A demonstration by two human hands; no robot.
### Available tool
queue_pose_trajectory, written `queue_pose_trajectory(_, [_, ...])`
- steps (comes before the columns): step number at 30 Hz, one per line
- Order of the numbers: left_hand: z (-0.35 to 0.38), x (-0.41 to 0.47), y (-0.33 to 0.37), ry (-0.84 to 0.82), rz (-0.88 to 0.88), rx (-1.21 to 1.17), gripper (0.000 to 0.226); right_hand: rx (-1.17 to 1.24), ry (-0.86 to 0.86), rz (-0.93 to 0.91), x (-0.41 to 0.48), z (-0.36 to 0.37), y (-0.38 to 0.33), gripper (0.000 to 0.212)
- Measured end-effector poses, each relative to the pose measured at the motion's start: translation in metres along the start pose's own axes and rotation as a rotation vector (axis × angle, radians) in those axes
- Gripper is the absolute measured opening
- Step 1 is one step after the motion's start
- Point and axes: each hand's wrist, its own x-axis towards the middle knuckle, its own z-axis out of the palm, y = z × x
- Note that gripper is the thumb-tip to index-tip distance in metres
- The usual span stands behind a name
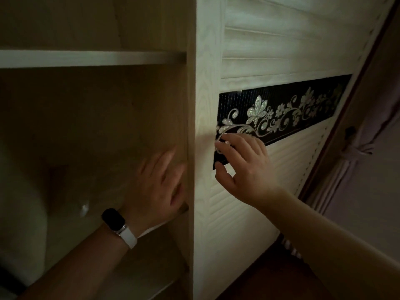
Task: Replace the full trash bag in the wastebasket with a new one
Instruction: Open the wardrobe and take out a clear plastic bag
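Nearest me, low and left of the cupboard's upright [191, 105], is a forearm with a dark watch [113, 219] on a white strap. Its left hand [158, 185] is inside the open compartment just left of the upright, below the pale shelf [86, 58]. It is blurred, with fingers straight and close together, and it holds nothing.

A small pale speck [84, 207] lies further left of the upright in the dim interior; I cannot tell what it is.

Right of the upright, the right hand [242, 167] has loosely bent fingertips on the black flowered band [292, 105] of the slatted door [270, 50], thumb spread apart below. It grips nothing.

Neither the wastebasket, the full trash bag nor a new bag is in view.

I'd guess a new bag will be thin, limp, slippery film, nearly weightless, best pinched at a folded edge or lifted as a whole roll. The full one should be heavy and saggy, so it is best gathered at its neck.
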Motion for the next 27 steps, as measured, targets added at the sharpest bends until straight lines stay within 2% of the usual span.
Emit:
queue_pose_trajectory(3, [-0.005,-0.036,-0.022,-0.073,-0.095,0.011,0.039,0.025,-0.074,-0.049,-0.001,0.0,-0.029,0.034])
queue_pose_trajectory(9, [-0.011,-0.103,-0.068,-0.298,-0.302,0.132,0.053,0.163,-0.341,-0.069,-0.005,0.027,-0.092,0.034])
queue_pose_trajectory(13, [-0.007,-0.142,-0.09,-0.419,-0.446,0.204,0.055,0.202,-0.548,0.032,-0.013,0.066,-0.116,0.042])
queue_pose_trajectory(18, [0.012,-0.17,-0.106,-0.533,-0.735,0.167,0.061,0.303,-0.773,0.241,-0.022,0.125,-0.129,0.046])
queue_pose_trajectory(22, [0.03,-0.173,-0.109,-0.533,-0.949,0.112,0.064,0.353,-0.76,0.337,-0.029,0.176,-0.126,0.055])
queue_pose_trajectory(25, [0.042,-0.173,-0.114,-0.484,-1.086,0.04,0.07,0.4,-0.786,0.559,-0.027,0.213,-0.116,0.066])
queue_pose_trajectory(27, [0.05,-0.178,-0.121,-0.411,-1.15,-0.025,0.072,0.443,-0.707,0.647,-0.028,0.236,-0.113,0.07])
